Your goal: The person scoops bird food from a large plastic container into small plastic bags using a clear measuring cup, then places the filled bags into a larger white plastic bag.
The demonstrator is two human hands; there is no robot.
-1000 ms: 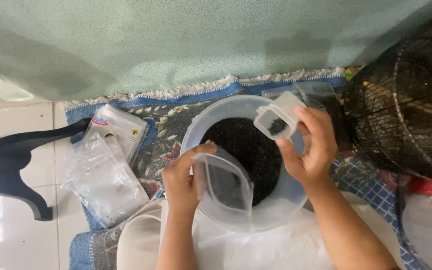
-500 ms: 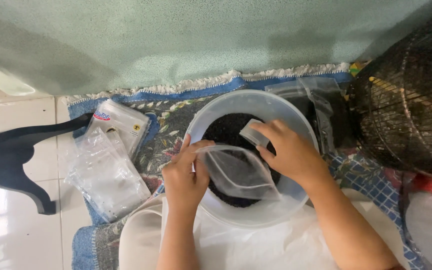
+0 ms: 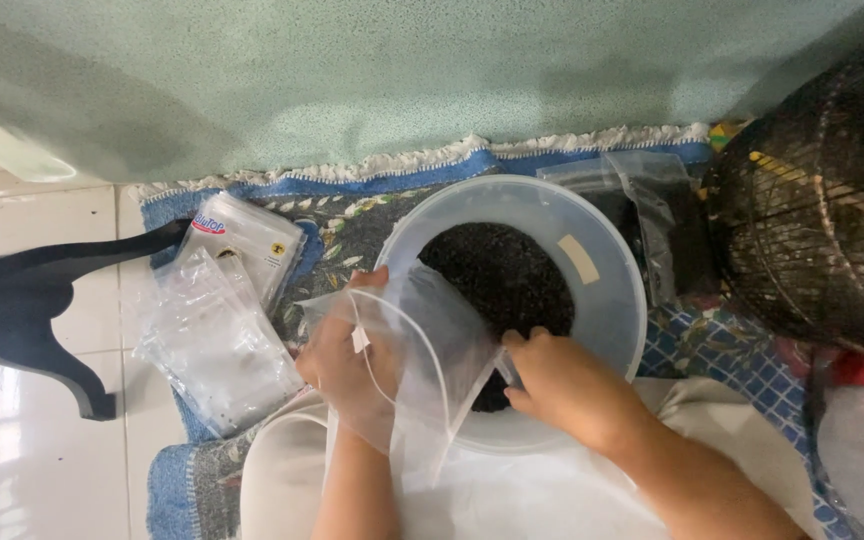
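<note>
Nearest, kneeling or sitting in a white garment (image 3: pixel 552 510), both forearms reaching away from the camera. Left hand (image 3: pixel 347 365) gripping the clear plastic bag (image 3: pixel 422 370), fingers closed on its near-left edge, partly veiled behind the film; holding the bag's mouth spread over the near-left rim of the tub. Right hand (image 3: pixel 562 385) dipping past the near rim, fingers curled and pinching the bag's right edge where it is meeting the dark fill; fingertips partly hidden, so anything else held there not showing.

Just beyond, a round translucent plastic tub (image 3: pixel 612 290) sitting on a blue-bordered patterned mat (image 3: pixel 352 225), holding dark granular material (image 3: pixel 502 275); a pale rectangular strip (image 3: pixel 579 259) sticking to the tub's far-right inner wall.

To the left, lying on the mat's edge and white floor tiles: a stack of clear flat pouches (image 3: pixel 217 345), and beyond it a packet of clear bags (image 3: pixel 247 240) bearing a small red-and-blue oval label at its far-left corner and a small yellow square mark near its middle. Further left, a dark curved furniture leg (image 3: pixel 27 305).

Far right, another clear bag (image 3: pixel 652 200) with dark contents beside a black wire-mesh dome (image 3: pixel 822 210). Farthest, a pale green wall (image 3: pixel 402 70).
</note>
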